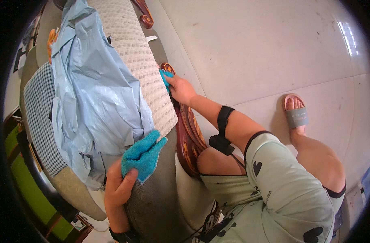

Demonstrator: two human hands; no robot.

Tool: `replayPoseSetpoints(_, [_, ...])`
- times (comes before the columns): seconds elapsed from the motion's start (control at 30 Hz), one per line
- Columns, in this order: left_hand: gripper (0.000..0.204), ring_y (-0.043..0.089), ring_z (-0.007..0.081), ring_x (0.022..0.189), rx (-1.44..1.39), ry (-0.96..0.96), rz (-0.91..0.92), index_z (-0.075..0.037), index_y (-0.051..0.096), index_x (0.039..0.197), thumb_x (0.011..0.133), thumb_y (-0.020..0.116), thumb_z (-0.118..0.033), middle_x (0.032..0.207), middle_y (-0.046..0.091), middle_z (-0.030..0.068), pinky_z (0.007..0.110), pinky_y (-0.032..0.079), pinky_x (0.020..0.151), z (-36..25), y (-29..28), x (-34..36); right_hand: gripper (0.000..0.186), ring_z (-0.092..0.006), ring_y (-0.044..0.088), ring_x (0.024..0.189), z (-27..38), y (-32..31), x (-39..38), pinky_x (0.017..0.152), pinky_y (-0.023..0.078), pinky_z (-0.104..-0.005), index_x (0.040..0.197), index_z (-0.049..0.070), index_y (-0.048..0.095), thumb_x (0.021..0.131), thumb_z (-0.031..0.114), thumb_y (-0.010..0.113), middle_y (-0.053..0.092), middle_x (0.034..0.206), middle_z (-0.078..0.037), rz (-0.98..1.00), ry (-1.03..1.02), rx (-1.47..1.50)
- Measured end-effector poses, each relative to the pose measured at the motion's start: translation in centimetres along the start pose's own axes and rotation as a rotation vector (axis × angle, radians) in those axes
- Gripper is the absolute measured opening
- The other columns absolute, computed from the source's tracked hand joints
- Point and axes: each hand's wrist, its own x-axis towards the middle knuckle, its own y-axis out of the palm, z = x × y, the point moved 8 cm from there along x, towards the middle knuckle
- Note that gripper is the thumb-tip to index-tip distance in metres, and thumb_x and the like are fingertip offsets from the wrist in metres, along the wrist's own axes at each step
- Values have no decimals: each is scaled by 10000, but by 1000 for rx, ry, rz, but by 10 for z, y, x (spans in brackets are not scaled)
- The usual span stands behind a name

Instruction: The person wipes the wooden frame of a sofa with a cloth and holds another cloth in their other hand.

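Note:
My left hand (119, 184) is closed around a folded teal terry cloth (142, 158), with the thumb over its lower edge. It hovers at or over the grey seat of a sofa, beside a crumpled pale blue plastic bag (98, 85); whether the cloth touches the seat, I cannot tell. Farther off, my right hand (181, 90) grips another piece of teal cloth (166, 80) at the carved brown wooden trim (189, 137) along the sofa's front. Part of that cloth is hidden behind the seat cover's edge and my fingers.
A ribbed cream cover (128, 44) lies over the seat, beneath the bag. Behind the bag sits a black-and-white checked cushion (40, 115). Pale floor tiles (250, 48) stretch to the right, where my foot stands in a grey slipper (297, 116).

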Motion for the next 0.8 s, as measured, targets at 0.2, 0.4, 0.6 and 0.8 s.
replayPoseSetpoints(0.2, [336, 498, 145, 863, 38, -17, -5, 63, 503, 1102, 847, 480, -156, 959, 567, 80, 262, 387, 787, 5, 2, 3, 390, -374, 550, 802, 5, 13, -47, 697, 449, -452, 1138, 100, 489, 748, 107, 479, 555, 876, -207, 192, -76, -48])
replayPoseSetpoints(0.4, [349, 488, 134, 873, -9, -53, -30, 61, 503, 1105, 860, 493, -188, 968, 562, 66, 258, 383, 788, 7, 1, -1, 306, -369, 548, 797, 2, 6, -76, 700, 446, -453, 1039, 85, 544, 738, 130, 509, 553, 820, -197, 367, -150, -18])
replayPoseSetpoints(0.6, [346, 499, 143, 847, -30, -44, -66, 70, 515, 1064, 851, 519, -202, 945, 567, 84, 263, 393, 771, 19, -6, -4, 263, -369, 560, 796, -8, -26, 7, 678, 448, -461, 1000, 108, 533, 740, 149, 526, 568, 862, -191, -28, 5, -53])
replayPoseSetpoints(0.8, [317, 516, 175, 823, -22, -42, -24, 68, 521, 1038, 839, 508, -178, 911, 569, 111, 287, 401, 758, 10, -2, 0, 349, -365, 580, 736, -1, -11, 37, 620, 457, -460, 1094, 115, 449, 757, 182, 514, 601, 794, -174, 90, -12, -213])
